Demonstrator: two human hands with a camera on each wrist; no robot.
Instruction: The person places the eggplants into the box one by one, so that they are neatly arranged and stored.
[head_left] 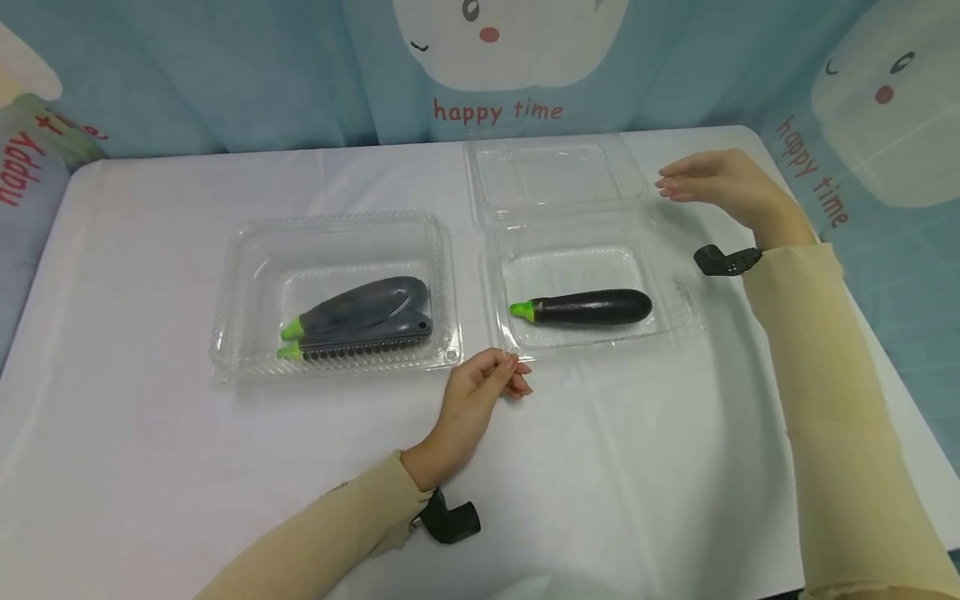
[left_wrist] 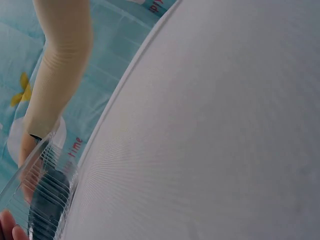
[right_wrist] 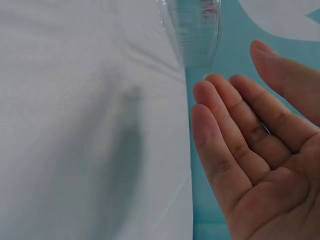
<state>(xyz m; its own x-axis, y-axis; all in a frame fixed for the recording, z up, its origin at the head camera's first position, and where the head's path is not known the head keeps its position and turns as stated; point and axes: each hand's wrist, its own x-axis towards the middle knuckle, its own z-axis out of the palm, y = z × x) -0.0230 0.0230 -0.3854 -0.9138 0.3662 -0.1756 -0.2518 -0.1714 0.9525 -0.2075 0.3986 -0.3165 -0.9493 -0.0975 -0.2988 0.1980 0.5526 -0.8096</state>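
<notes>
My left hand (head_left: pixel 471 398) pinches the near left corner of an open clear plastic clamshell box (head_left: pixel 570 337) between thumb and fingers. Inside that box lies a dark eggplant (head_left: pixel 596 307) with a bright green stem end, pointing left. Its clear lid (head_left: pixel 551 175) is folded back flat on the far side. Beside the lid's right edge, my right hand (head_left: pixel 720 185) hovers with fingers extended and touches nothing; the right wrist view shows its bare palm (right_wrist: pixel 275 190). Only a few fingertips (left_wrist: pixel 11 227) of my left hand appear in the left wrist view.
A second clear box (head_left: pixel 258 250), closed, stands to the left with two dark, green-tipped eggplant-like pieces (head_left: pixel 367 308) inside; one has a row of ridges. White cloth (head_left: pixel 135 400) covers the table. A blue printed curtain (head_left: pixel 285 75) hangs behind it.
</notes>
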